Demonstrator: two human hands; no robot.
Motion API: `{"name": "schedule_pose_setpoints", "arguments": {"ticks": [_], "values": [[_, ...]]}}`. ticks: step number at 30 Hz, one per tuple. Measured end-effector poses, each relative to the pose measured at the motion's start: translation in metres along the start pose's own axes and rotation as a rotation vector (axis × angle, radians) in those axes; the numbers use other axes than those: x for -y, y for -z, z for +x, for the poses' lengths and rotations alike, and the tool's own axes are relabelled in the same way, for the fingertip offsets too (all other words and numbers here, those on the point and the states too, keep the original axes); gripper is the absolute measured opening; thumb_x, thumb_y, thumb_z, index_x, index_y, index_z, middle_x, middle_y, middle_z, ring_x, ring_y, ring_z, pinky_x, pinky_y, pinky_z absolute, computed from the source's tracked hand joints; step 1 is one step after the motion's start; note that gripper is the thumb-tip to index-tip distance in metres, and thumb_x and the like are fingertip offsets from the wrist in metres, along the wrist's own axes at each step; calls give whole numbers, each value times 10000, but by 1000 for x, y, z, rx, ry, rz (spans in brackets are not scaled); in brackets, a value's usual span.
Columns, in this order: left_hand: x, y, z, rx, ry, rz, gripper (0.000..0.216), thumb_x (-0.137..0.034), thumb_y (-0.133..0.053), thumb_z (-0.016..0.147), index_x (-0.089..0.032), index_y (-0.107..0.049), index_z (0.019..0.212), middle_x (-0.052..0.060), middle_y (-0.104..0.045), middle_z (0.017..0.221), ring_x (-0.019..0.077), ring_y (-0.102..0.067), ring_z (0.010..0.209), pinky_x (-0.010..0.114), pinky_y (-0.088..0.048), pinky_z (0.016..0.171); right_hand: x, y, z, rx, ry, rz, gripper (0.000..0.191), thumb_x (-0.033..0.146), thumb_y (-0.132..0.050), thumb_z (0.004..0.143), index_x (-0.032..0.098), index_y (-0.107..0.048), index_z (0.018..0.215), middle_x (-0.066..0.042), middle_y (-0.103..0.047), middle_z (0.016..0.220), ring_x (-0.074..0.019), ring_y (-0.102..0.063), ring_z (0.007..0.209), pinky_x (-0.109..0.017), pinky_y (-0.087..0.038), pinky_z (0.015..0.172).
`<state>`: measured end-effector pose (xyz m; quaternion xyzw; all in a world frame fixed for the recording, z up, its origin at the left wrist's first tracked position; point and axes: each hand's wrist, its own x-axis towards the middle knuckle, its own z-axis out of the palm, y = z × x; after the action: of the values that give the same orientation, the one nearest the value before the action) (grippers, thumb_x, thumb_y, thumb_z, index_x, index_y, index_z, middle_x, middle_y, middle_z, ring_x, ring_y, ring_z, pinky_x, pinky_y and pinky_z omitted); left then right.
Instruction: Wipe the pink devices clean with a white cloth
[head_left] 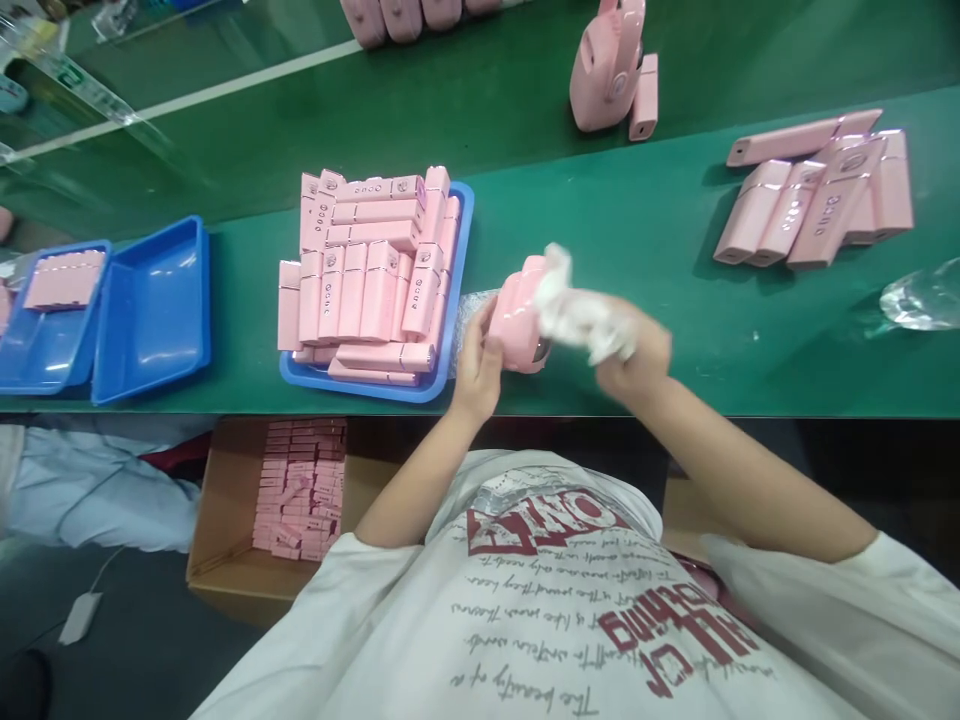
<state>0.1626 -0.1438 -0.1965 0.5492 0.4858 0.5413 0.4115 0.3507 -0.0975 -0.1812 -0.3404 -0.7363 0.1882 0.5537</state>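
Note:
My left hand (pixel 478 368) is closed around the side of a rounded pink plastic case (pixel 515 318), held just over the green table. In my right hand (pixel 637 355) is a crumpled white cloth (pixel 577 312), blurred by motion. One end of the cloth overlaps the case's right side; whether it presses on it I cannot tell. Left of my hands stands a blue tray (pixel 360 385) heaped with pink rectangular sticks (pixel 341 290), some marked with small buttons and a logo. A piece of clear bubble wrap (pixel 466 318) lies between tray and case, partly hidden by my left hand.
Several pink sticks (pixel 829 205) lie piled at the right, near a clear plastic item (pixel 922 300). A pink handled device (pixel 606 75) stands at the back. Two more blue trays (pixel 154 320) sit at the left. Below the table edge is a cardboard box (pixel 217 510) of pink pieces.

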Motion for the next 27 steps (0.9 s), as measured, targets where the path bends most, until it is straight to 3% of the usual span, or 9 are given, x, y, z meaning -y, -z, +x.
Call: {"name": "schedule_pose_setpoints", "arguments": {"ticks": [2, 5, 7, 9, 13, 16, 19, 23, 27], "values": [[-3, -5, -6, -22, -32, 105, 853, -700, -587, 750, -236, -312, 1410, 158, -355, 1489, 318, -350, 1393, 487, -295, 1145, -19, 13, 24, -199, -548, 153, 366, 550, -551, 860, 194, -635, 877, -54, -700, 822, -253, -685, 893, -484, -585, 841], [-6, -14, -11, -76, -16, 338, 1127, -545, -829, 553, -212, -214, 1436, 203, -340, 1478, 351, -362, 1376, 501, -312, 1123, -48, 25, 66, -205, -833, 370, 293, 483, -476, 898, 231, -626, 888, -15, -712, 912, -220, -689, 913, -400, -601, 762], [-10, -16, -7, -119, 6, 422, 1043, -415, -850, 550, -205, -279, 1398, 185, -420, 1416, 333, -434, 1318, 488, -359, 1089, -61, 24, 86, -164, -913, 506, 210, 411, -506, 884, 243, -632, 879, 13, -718, 945, -196, -686, 945, -317, -589, 736], [-16, -16, 5, -127, 24, 404, 893, -360, -834, 565, -207, -386, 1322, 145, -504, 1331, 310, -508, 1237, 465, -409, 1044, -67, 17, 92, -161, -970, 662, 138, 356, -597, 828, 237, -634, 887, 13, -721, 939, -183, -685, 936, -281, -591, 724], [-31, -18, 41, -56, -11, 119, 770, -405, -823, 585, -196, -460, 1231, 110, -575, 1217, 268, -583, 1123, 399, -486, 950, -66, 1, 80, -251, -1005, 821, 294, 364, -748, 681, 184, -623, 878, -12, -711, 849, -181, -684, 830, -281, -601, 646], [-39, -32, 72, -15, -146, -67, 720, -443, -797, 623, -196, -465, 1212, 105, -582, 1188, 258, -591, 1104, 383, -500, 926, -62, -1, 72, -148, -967, 857, 374, 457, -756, 673, 168, -650, 886, -24, -708, 833, -185, -679, 810, -277, -579, 632], [-43, -48, 94, -54, -269, -114, 704, -480, -781, 626, -198, -473, 1192, 102, -577, 1167, 261, -587, 1096, 391, -500, 924, -56, 4, 72, -50, -918, 896, 459, 578, -670, 737, 195, -656, 988, -25, -715, 908, -191, -678, 838, -286, -564, 621], [-40, -58, 97, -104, -296, -60, 688, -485, -762, 648, -209, -470, 1205, 90, -574, 1152, 245, -587, 1081, 378, -502, 926, -47, 9, 71, -10, -903, 899, 596, 711, -521, 791, 262, -593, 1177, -19, -688, 1120, -199, -671, 964, -313, -577, 664], [-40, -54, 86, -123, -311, -22, 674, -450, -757, 668, -226, -461, 1231, 73, -578, 1161, 240, -580, 1105, 380, -483, 968, -40, 7, 64, 32, -946, 831, 657, 760, -445, 797, 265, -579, 1208, -28, -670, 1172, -215, -669, 992, -333, -587, 692]]}}
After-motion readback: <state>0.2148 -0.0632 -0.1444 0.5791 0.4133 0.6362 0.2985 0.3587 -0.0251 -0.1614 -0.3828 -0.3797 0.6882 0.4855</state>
